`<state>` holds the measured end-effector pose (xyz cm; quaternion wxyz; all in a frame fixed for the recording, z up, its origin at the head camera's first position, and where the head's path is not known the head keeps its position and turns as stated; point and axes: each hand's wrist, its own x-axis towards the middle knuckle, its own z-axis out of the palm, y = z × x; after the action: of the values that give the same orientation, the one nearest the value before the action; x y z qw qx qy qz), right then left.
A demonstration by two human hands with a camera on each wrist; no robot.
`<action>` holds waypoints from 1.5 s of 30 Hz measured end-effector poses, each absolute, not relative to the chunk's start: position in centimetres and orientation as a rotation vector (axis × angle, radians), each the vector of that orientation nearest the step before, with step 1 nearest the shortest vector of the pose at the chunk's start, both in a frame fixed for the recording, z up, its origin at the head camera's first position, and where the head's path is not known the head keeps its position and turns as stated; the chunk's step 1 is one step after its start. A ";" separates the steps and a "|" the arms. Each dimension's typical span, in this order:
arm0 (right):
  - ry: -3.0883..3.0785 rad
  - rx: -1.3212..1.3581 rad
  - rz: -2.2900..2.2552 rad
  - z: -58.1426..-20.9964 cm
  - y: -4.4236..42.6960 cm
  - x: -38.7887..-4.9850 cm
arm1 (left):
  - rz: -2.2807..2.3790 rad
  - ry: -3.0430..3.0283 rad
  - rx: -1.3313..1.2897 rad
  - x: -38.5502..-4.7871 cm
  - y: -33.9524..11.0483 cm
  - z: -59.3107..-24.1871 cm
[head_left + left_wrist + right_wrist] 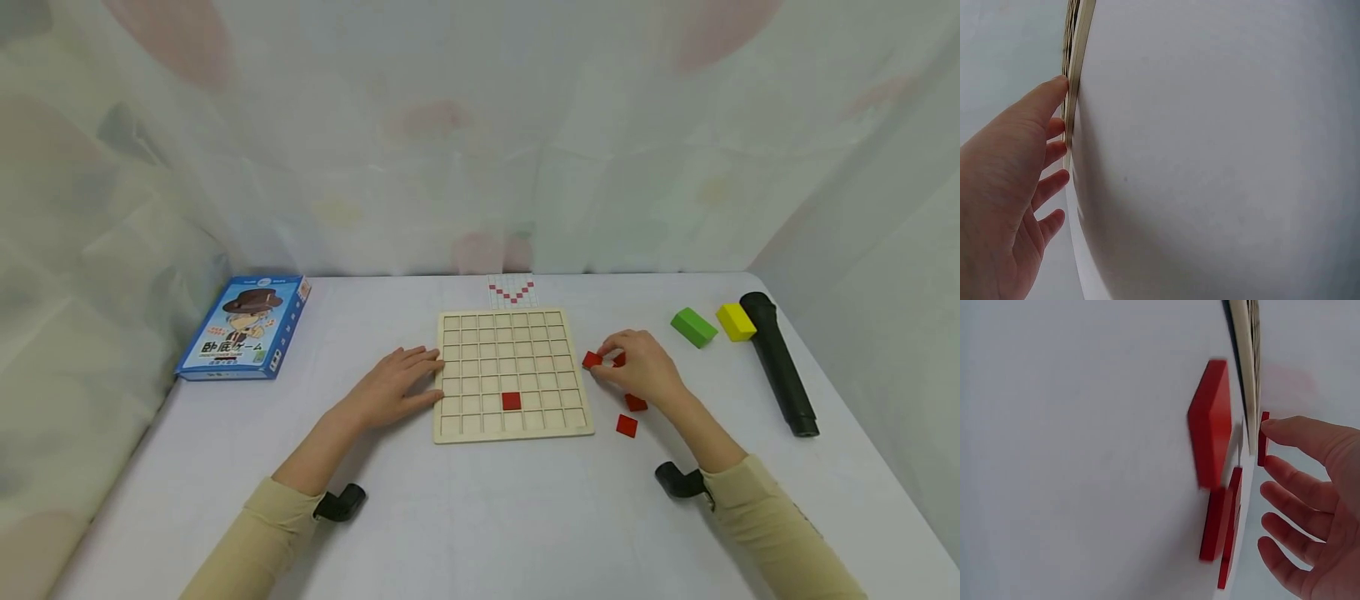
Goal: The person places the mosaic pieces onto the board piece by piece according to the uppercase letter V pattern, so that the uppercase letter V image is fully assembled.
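A pale wooden grid board (476, 362) lies on the white table, one red square tile (512, 401) set in its lower middle. My left hand (392, 388) rests against the board's left edge, fingers extended; in the left wrist view the thumb and fingertips of that hand (1016, 169) touch the rim. To the right of the board, my right hand (643, 365) pinches a red tile (592, 359) between thumb and index finger, the pinched tile (1264, 440) standing out in the right wrist view. Several loose red tiles (627, 426) lie under and below this hand.
Behind the board lies a small pattern card (513, 291) with a red V of squares. A blue box (243, 328) stands at the left. Toward the right are a green block (693, 327), a yellow block (736, 322) and a black cylinder (780, 364).
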<state>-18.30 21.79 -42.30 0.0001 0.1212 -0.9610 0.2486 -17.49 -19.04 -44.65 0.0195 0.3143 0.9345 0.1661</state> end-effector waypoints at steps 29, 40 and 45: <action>-3.022 0.836 0.899 -43.1 9.2 -18.5 | 0.537 2.869 0.940 -17.6 -19.0 -45.0; -3.023 0.849 0.900 -43.0 9.4 -18.4 | 0.537 2.879 0.952 -17.6 -19.0 -44.8; -3.023 0.752 0.986 -42.5 11.3 -18.2 | 0.537 2.877 0.944 -17.6 -19.1 -44.8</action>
<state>-18.22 11.29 -42.50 -0.0629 0.2296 -0.9233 0.3012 -17.59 -19.06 -44.82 0.0331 0.3067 0.9351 0.1745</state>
